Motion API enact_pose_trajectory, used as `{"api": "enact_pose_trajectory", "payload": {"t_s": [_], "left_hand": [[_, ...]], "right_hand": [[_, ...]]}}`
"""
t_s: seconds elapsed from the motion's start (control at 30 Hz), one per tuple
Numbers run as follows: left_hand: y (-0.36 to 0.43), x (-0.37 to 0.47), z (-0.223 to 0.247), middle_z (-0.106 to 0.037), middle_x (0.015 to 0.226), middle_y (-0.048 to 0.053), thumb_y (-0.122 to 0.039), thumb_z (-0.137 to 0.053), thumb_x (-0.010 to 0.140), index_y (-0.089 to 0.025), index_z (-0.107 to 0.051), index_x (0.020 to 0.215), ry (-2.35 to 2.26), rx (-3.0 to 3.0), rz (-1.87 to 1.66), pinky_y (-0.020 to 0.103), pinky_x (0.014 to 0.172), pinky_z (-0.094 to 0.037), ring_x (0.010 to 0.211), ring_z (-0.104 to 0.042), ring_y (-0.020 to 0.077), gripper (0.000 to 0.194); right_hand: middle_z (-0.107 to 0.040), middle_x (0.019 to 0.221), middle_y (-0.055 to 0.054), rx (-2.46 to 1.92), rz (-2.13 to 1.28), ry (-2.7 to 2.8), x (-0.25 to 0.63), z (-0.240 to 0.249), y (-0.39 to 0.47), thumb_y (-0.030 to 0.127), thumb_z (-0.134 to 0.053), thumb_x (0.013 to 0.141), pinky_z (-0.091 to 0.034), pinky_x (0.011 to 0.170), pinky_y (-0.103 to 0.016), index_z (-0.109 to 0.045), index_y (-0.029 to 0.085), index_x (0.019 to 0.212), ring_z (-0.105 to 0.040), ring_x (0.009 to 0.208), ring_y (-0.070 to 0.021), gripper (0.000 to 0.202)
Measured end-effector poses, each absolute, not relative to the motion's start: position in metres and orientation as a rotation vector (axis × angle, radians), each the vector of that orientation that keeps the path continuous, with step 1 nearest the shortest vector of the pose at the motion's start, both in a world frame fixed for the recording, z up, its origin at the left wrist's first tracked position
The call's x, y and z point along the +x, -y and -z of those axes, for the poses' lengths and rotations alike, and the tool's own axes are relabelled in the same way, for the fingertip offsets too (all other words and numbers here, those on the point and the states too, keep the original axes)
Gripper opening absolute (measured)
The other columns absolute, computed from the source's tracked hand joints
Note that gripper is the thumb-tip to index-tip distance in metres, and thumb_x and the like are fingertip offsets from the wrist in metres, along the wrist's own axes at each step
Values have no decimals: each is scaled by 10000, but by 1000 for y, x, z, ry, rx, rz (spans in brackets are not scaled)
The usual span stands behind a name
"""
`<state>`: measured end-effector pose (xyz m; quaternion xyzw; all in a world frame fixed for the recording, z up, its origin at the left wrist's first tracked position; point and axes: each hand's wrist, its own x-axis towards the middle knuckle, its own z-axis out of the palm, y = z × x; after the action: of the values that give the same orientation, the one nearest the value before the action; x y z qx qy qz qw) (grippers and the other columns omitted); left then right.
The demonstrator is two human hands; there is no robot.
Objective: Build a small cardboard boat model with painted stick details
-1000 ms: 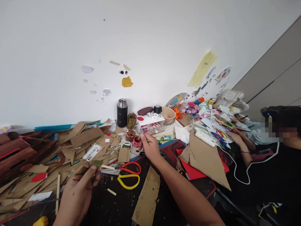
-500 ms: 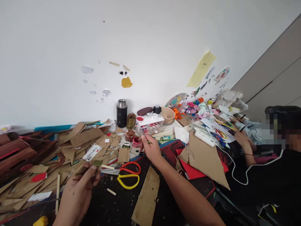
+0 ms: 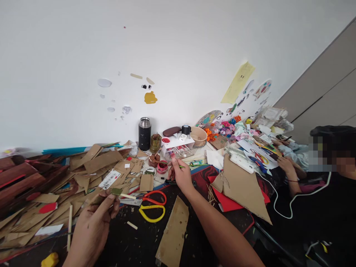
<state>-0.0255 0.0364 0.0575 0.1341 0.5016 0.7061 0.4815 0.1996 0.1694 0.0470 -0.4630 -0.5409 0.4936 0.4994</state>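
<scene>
Drawing back a little from the small red paint pot, the right hand is now hovering just beside it above the dark desk, its fingers pinching a thin green-handled brush whose tip is hidden behind them, so the brush seems to be coming away from the paint. Lower left, the left hand is keeping almost the same place as before, its fingers pressing together on a small stick-mounted cardboard piece, held over the desk's edge near the red and yellow scissors. That piece is showing an olive-green painted head on a pale stick, with brown cardboard scraps heaped behind it.
</scene>
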Motion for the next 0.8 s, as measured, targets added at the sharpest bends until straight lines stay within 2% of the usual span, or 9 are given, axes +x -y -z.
{"api": "enact_pose_trajectory", "payload": {"t_s": [0.33, 0.5, 0.67, 0.8], "left_hand": [[-33, -30, -46, -601, 708, -40, -384, -978, 599, -217, -634, 851, -1191, 378, -1724, 235, 487, -419, 614, -526, 138, 458], [-34, -34, -46, -609, 754, -32, -404, -982, 610, -200, -637, 847, -1187, 366, -1735, 226, 553, -464, 675, -554, 137, 466], [-38, -42, -47, -572, 715, -44, -410, -967, 639, -195, -624, 822, -1192, 440, -1793, 219, 494, -386, 608, -490, 114, 445], [-40, -47, -48, -562, 703, -46, -390, -961, 622, -201, -595, 793, -1233, 440, -1816, 233, 498, -374, 594, -483, 116, 446]], "right_hand": [[-601, 526, 38, -1102, -1166, 1324, 205, -45, -165, 828, -597, 895, -385, 383, -235, -648, 205, 854, -554, 379, -143, 627], [-571, 489, 45, -1092, -1236, 1265, 204, -50, -157, 833, -638, 867, -380, 371, -227, -613, 211, 783, -547, 356, -139, 629], [-533, 461, 51, -945, -1405, 1182, 196, -65, -142, 771, -695, 883, -377, 362, -220, -605, 210, 748, -571, 367, -147, 584], [-541, 469, 45, -848, -1525, 1198, 186, -77, -128, 749, -681, 915, -402, 361, -226, -631, 208, 788, -592, 377, -158, 558]]}}
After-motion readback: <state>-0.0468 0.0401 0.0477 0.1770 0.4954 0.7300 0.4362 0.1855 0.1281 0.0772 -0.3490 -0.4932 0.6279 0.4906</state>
